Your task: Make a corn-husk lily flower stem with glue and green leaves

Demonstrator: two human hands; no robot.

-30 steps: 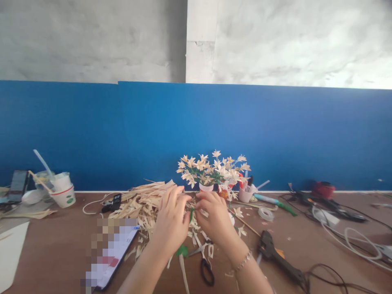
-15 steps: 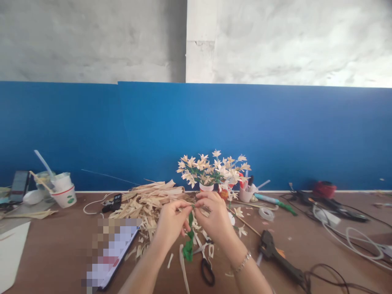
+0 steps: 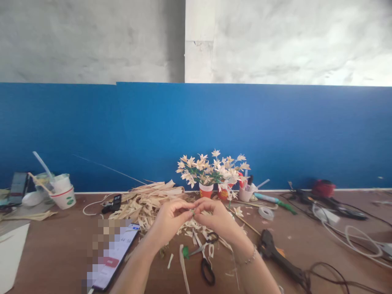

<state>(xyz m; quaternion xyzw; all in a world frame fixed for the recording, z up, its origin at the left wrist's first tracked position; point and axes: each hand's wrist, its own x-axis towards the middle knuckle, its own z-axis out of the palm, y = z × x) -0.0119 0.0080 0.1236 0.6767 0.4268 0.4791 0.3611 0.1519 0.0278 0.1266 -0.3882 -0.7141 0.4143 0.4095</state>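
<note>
My left hand (image 3: 173,220) and my right hand (image 3: 211,216) meet fingertip to fingertip over the middle of the table. Both are closed in a pinch, and what sits between the fingers is too small and hidden to make out. Below them lies a pair of scissors (image 3: 208,271) with black handles, its blades partly spread. A small green piece (image 3: 185,252) is beside the blade tips. Pale husk strips (image 3: 143,204) are heaped behind and left of my left hand. Beyond my hands, a red and white cup (image 3: 206,190) holds cream-coloured handmade flowers (image 3: 202,165).
A phone (image 3: 114,261) lies left of my forearm. To the right are a glue gun (image 3: 280,257) with its cable, a tape roll (image 3: 266,213) and tangled white cords (image 3: 352,241). Paper cups (image 3: 64,198) stand far left. A blue partition (image 3: 153,130) closes off the back.
The long green strip that hung below my fingers no longer hangs there; only a small green piece shows by the scissors. My fingertips have come closer together and slightly lower.
</note>
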